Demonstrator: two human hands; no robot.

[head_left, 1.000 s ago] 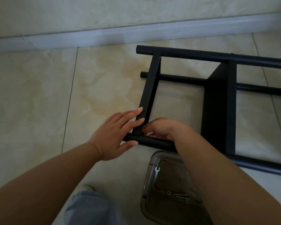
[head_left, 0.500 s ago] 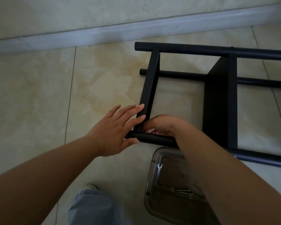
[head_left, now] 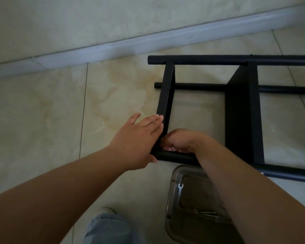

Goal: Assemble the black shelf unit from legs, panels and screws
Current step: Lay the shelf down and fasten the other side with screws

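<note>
Two hands meet at the near-left corner of the black shelf unit [head_left: 236, 110], which lies on its side on the tiled floor [head_left: 42, 111]. Left hand [head_left: 139, 140]: fingers straight and together, laid flat against the outer face of the end panel [head_left: 165, 92], thumb under the end of the near leg [head_left: 174, 156]. Right hand [head_left: 180, 140]: fingers curled, tucked into the inside corner where that panel joins the near leg; what the fingertips hold, if anything, cannot be made out.

Frame layout: the near leg runs rightward from the hands to the right edge of view. A far leg [head_left: 218, 59] runs parallel, close to the baseboard [head_left: 113, 48]. A third, thinner-looking leg [head_left: 192, 86] lies between them, lower, on the floor. A second, broader panel [head_left: 241, 111] stands to the right of the end panel, spanning from far leg to near leg.

Near side, just below the near leg: a clear tray [head_left: 192, 208], partly covered by the right forearm. Inside it, a small wrench [head_left: 180, 188] at the left and several screws [head_left: 209, 214] nearer the lower middle.

A knee in blue denim [head_left: 109, 228] shows at the bottom edge.
</note>
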